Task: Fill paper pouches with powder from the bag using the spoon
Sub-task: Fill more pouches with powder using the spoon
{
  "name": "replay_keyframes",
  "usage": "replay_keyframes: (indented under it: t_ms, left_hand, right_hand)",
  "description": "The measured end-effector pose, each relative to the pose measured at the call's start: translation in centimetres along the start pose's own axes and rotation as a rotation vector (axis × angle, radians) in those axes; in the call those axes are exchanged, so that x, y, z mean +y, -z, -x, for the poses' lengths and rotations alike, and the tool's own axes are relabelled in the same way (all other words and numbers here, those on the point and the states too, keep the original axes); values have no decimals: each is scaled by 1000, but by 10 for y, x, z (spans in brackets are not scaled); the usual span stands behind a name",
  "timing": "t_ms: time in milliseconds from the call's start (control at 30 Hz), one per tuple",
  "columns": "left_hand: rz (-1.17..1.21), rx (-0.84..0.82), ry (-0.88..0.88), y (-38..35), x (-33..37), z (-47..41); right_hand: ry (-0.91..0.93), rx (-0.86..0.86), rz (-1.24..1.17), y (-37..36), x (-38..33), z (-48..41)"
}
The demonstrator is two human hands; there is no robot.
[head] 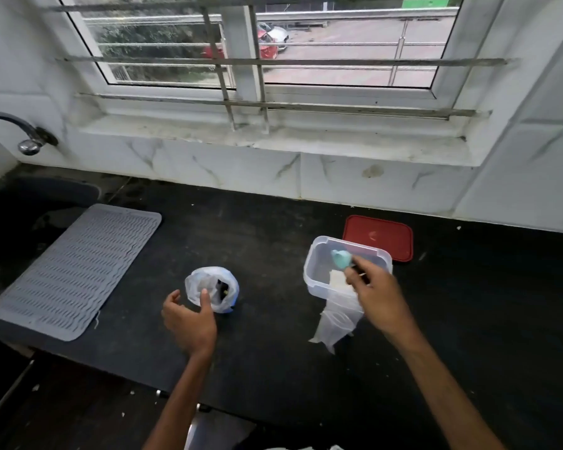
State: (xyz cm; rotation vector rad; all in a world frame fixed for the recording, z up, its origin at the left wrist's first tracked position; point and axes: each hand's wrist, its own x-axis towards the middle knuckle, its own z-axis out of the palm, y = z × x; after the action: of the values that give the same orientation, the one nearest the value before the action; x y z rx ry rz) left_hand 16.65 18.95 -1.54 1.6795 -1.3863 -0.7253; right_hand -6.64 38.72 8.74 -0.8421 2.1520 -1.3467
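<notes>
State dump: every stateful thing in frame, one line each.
bag: upright, mouth open.
container: open, lid off.
red lid: flat on counter, behind container.
spoon: held above container; load unclear.
pouches: draped over container's front wall onto counter.
right hand: pinches spoon handle.
left hand: loosely curled, thumb touching bag, holds nothing.

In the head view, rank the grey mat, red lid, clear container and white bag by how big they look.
1. grey mat
2. clear container and red lid look alike; the container partly hides the lid, so unranked
3. white bag
</notes>
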Motion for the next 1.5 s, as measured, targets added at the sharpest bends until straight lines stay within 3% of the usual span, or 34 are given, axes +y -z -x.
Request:
replay_keyframes:
  t_ms: [167,300,467,667,867,1100,1233,1500]
  left_hand:
    - [-213,-207,274,-12,-14,-41]
    - [-261,-363,295,-30,-25,-54]
    - [-50,-534,222,-17,-31,-67]
    - [90,-649,109,-1,-33,-77]
    - [172,-767,287,4,-36,-94]
    - [175,-761,449,-4,-28,-105]
    - [269,-800,366,-1,-36,-108]
    - [242,-869,221,0,-29,-119]
  right_hand:
    - [112,-233,250,-101,-43,1]
    - [164,-351,599,-173,-49,-19]
    - [100,-483,954,-223,-54,-28]
    - [9,-366,890,-249,-56,-28]
    - [-125,-314,802,-263,-63,-32]
    - [-228,-320,781,-271,-58,-39]
    - [-213,-334,794,-275,-53,-42]
    - [-221,-343,742,-266,-52,-56]
